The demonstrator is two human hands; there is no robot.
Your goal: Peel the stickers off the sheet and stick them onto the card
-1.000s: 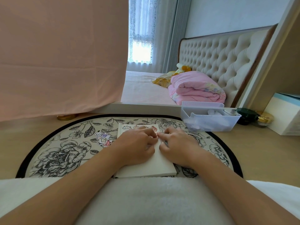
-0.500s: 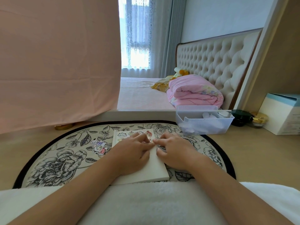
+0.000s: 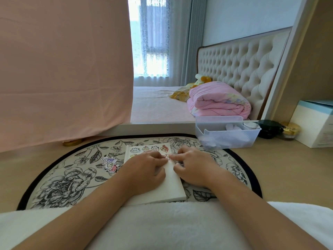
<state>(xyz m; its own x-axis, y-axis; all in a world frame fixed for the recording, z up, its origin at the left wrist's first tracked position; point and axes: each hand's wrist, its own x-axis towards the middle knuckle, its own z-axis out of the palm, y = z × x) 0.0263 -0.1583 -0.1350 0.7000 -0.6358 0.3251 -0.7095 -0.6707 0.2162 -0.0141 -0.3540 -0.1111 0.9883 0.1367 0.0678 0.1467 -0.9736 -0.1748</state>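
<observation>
A white card (image 3: 173, 184) lies on the floral mat, with a row of cartoon stickers (image 3: 150, 148) along its far edge. My left hand (image 3: 144, 170) rests on the card with curled fingers. My right hand (image 3: 194, 166) lies at the card's right edge, index finger stretched leftward. The fingertips of both hands meet over a small sticker (image 3: 168, 156) on the card and pinch at it; the fingers hide most of it. A cluster of colourful stickers (image 3: 108, 162) lies on the mat just left of the card.
The round floral mat (image 3: 59, 184) covers the wooden desk. A clear plastic basket (image 3: 227, 136) stands at the back right, with dark and gold jars (image 3: 270, 129) and a white box (image 3: 315, 123) beyond. A pink cloth (image 3: 63, 69) hangs at the left. White fabric (image 3: 162, 226) lies across the near edge.
The view has shifted, so the row of stickers at the card's far edge shows more clearly. Both hands stay on the same spot with fingertips together.
</observation>
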